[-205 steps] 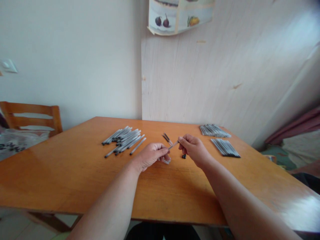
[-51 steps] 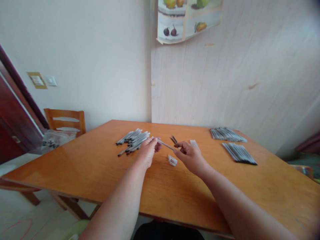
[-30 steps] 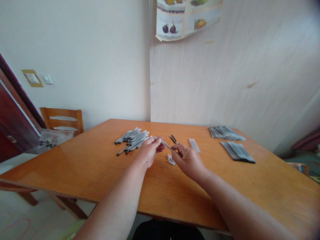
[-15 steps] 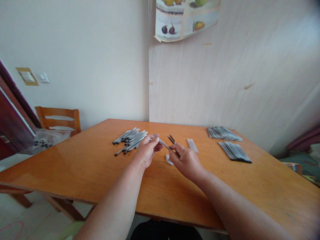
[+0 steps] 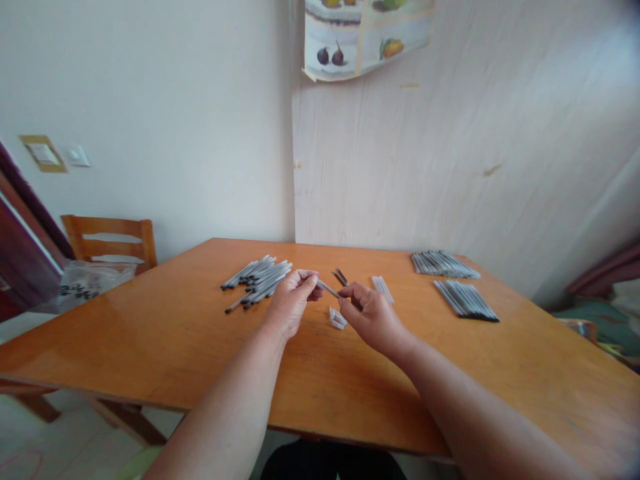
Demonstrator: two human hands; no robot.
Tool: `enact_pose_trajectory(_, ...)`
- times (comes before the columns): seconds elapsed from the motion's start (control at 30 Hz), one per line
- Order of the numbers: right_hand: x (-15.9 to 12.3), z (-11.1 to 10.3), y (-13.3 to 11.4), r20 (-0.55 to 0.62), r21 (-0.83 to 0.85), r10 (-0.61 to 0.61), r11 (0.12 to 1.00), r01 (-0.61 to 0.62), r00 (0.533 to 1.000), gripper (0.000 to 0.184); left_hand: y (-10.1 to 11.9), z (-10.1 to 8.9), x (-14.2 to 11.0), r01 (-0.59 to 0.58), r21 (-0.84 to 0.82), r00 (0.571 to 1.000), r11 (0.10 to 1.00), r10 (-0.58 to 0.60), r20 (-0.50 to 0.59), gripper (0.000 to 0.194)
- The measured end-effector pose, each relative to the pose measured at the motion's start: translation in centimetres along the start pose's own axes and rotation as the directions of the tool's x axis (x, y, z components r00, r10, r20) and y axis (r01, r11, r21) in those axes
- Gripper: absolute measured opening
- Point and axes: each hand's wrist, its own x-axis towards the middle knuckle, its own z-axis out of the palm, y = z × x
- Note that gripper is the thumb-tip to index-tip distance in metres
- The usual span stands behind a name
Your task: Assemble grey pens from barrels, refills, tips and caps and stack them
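Observation:
Above the wooden table [image 5: 200, 347], both hands grip one slim grey pen [image 5: 329, 289], held at a slant between them. My left hand [image 5: 295, 297] pinches its upper left end, and my right hand [image 5: 370, 310] pinches the lower right end; fingers cover both tips. Small clear-white pieces [image 5: 337, 319], perhaps caps, lie just below the pen. Behind my right hand are a few thin dark sticks [image 5: 341, 277] and a short row of whitish tubes [image 5: 383, 289]. Left of my left hand lies a loose pile of grey pens with black ends [image 5: 260, 279].
At the right are a neat row of black-ended pens [image 5: 465, 300] and a packed bundle of pens [image 5: 444, 263] behind it. A wooden chair [image 5: 110, 237] stands at the left, near a clear plastic bag [image 5: 95, 277] with black bits inside. The wall [image 5: 225, 133] rises behind the table.
The view has shifted slightly, so everything appears a little further left. My right hand seems slightly closer to my left along the pen. Both hands keep their grip.

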Motion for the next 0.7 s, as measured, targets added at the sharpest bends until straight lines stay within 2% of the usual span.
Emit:
enact_pose_trajectory(0.27,0.21,-0.04,0.13,0.001,0.049,0.001,0.999,-0.001,1.000,0.021,0.12,0.14,-0.16,-0.019,0.029,1.000,0.999,0.019,0.001,0.026)
enact_pose_trajectory(0.7,-0.31,-0.23,-0.50,-0.010,-0.153,-0.097,0.984,0.095,0.995,0.017,-0.15,0.47,-0.22,-0.036,0.060,0.999,0.998,0.037,-0.021,0.029)
